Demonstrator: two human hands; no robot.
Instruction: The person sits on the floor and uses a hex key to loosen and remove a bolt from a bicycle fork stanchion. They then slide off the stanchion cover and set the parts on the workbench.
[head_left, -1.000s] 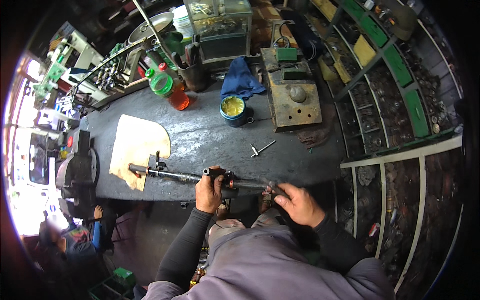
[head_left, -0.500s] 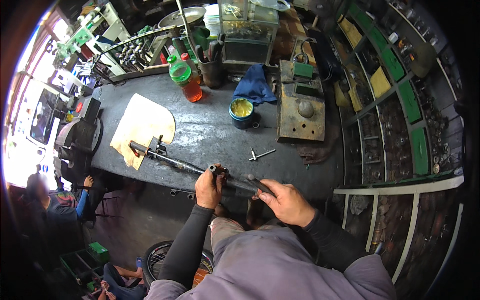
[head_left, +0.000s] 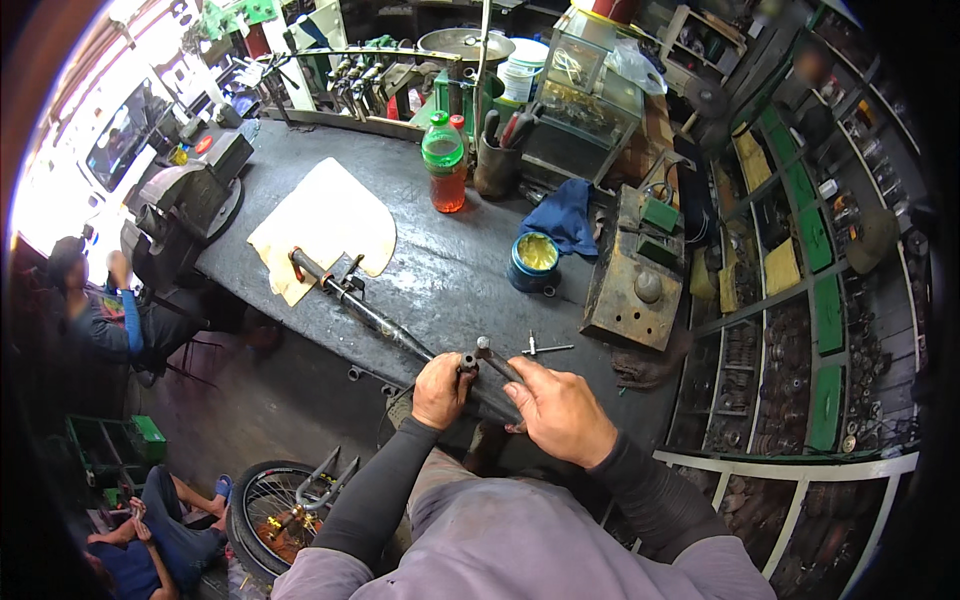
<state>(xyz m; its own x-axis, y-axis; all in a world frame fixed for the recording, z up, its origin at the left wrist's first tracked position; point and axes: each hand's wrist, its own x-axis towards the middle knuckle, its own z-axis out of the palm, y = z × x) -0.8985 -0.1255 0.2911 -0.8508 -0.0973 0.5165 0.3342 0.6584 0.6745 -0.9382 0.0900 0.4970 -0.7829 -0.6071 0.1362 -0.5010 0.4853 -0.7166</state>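
Note:
A long black metal shaft (head_left: 385, 325) slants from the bench toward me, with a clamp-like bracket (head_left: 352, 270) near its far end. My left hand (head_left: 438, 391) is closed around its near part; a short hollow round end (head_left: 467, 362) shows by the thumb. In my closed right hand (head_left: 568, 408) is a dark bar-shaped tool (head_left: 500, 366), its rounded metal tip close beside that hollow end. Whether they touch is hard to see. A small T-shaped metal tool (head_left: 545, 349) lies beyond my right hand. Pale cardboard (head_left: 330, 215) lies by the shaft's far end.
On the dark bench (head_left: 440, 255) stand a bottle of red liquid (head_left: 447, 190), an open tub of yellowish grease (head_left: 535, 258), a blue cloth (head_left: 567, 215) and a rusty metal block (head_left: 635, 285). A vise (head_left: 180, 195) is at left. A bicycle wheel (head_left: 262, 515) and two people are lower left.
My view has shifted, so the bench appears moved and turned. The tip of the bar-shaped tool has come nearer the hollow end by my left thumb. Both hands keep their hold.

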